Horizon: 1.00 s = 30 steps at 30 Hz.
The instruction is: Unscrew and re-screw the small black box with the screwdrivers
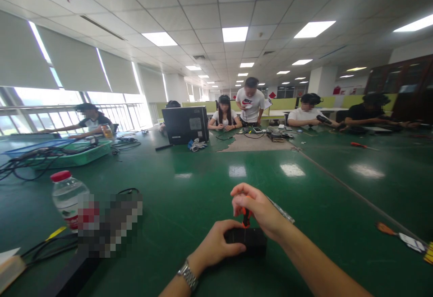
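Observation:
A small black box [256,242] rests on the green table in front of me. My left hand [216,244] is closed around its left end, thumb along the near side. Above the box, my right hand [255,204] has its fingers curled about the orange-and-black handle of a screwdriver [246,219]. The screwdriver stands roughly upright with its lower end at the box's top; its tip is too small to make out. Partly behind my right wrist lies a slim silvery object [282,210], its kind unclear.
On the left are a water bottle [69,197], a blurred-out long dark object and a green basket [89,153] with cables. A black computer case [185,125] and gloves [196,145] stand farther back. Orange-handled tools [387,229] lie right. Several people sit or stand around the table.

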Each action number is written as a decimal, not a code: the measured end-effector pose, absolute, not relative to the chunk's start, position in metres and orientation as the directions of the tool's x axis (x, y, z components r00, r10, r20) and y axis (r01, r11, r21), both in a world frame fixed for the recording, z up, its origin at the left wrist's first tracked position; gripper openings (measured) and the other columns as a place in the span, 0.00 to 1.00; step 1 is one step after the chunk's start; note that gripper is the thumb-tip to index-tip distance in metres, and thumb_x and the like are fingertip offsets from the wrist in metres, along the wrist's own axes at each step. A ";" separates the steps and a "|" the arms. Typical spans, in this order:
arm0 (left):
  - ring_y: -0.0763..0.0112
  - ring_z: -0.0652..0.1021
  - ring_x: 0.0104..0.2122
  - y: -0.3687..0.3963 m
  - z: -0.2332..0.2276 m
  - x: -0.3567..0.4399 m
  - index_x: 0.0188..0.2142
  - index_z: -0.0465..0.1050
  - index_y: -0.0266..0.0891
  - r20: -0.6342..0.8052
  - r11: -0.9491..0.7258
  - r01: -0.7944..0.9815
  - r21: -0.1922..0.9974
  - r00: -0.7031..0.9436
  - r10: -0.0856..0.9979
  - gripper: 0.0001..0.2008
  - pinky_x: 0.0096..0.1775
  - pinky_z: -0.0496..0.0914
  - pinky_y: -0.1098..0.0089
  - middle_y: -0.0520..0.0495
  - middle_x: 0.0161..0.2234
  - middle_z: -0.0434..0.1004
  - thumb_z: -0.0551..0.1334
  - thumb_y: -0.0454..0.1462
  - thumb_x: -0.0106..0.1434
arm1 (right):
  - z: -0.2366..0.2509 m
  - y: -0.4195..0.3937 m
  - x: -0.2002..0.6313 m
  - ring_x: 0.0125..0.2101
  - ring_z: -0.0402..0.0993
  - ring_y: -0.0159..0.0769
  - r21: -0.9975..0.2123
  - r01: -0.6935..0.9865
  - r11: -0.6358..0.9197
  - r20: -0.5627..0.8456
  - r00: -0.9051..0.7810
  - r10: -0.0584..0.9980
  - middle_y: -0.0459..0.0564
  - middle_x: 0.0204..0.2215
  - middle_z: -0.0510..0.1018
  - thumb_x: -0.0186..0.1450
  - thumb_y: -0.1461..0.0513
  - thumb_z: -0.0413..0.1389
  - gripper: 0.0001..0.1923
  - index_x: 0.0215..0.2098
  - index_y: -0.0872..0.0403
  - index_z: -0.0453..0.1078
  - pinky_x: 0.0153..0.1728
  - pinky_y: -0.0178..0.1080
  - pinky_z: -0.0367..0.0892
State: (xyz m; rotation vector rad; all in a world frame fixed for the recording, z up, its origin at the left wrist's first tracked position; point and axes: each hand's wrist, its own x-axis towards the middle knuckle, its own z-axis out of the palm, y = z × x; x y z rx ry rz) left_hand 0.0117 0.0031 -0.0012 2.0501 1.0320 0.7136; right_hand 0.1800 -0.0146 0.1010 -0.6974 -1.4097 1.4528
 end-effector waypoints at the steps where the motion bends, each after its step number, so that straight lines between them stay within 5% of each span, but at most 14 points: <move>1: 0.67 0.72 0.33 0.003 -0.001 0.012 0.47 0.74 0.38 0.152 -0.419 0.437 0.796 0.525 0.837 0.23 0.35 0.66 0.72 0.49 0.36 0.76 0.70 0.42 0.51 | 0.101 -0.015 0.180 0.23 0.66 0.29 -0.963 -0.233 0.134 0.215 -0.367 0.905 0.41 0.21 0.70 0.56 0.58 0.59 0.10 0.33 0.54 0.66 0.29 0.34 0.61; 11: 0.66 0.73 0.32 0.004 -0.004 0.012 0.46 0.74 0.37 0.158 -0.420 0.408 0.811 0.540 0.827 0.22 0.35 0.66 0.72 0.49 0.35 0.76 0.69 0.42 0.52 | 0.098 -0.010 0.182 0.24 0.62 0.29 -0.953 -0.098 0.285 0.302 -0.329 0.895 0.45 0.24 0.69 0.58 0.51 0.58 0.16 0.26 0.57 0.74 0.27 0.34 0.58; 18: 0.66 0.73 0.34 0.002 -0.001 0.013 0.45 0.75 0.39 0.156 -0.404 0.418 0.814 0.512 0.845 0.22 0.36 0.65 0.72 0.50 0.37 0.76 0.70 0.40 0.50 | 0.100 -0.012 0.179 0.21 0.64 0.29 -0.965 -0.242 0.099 0.189 -0.383 0.904 0.42 0.18 0.69 0.59 0.56 0.55 0.09 0.32 0.55 0.68 0.26 0.34 0.59; 30: 0.66 0.73 0.34 0.004 -0.003 0.012 0.47 0.74 0.39 0.159 -0.412 0.410 0.814 0.525 0.836 0.23 0.36 0.66 0.71 0.49 0.37 0.76 0.70 0.41 0.51 | 0.104 -0.015 0.180 0.24 0.66 0.29 -0.963 -0.253 0.090 0.183 -0.372 0.910 0.41 0.22 0.70 0.56 0.60 0.58 0.10 0.34 0.54 0.65 0.29 0.34 0.60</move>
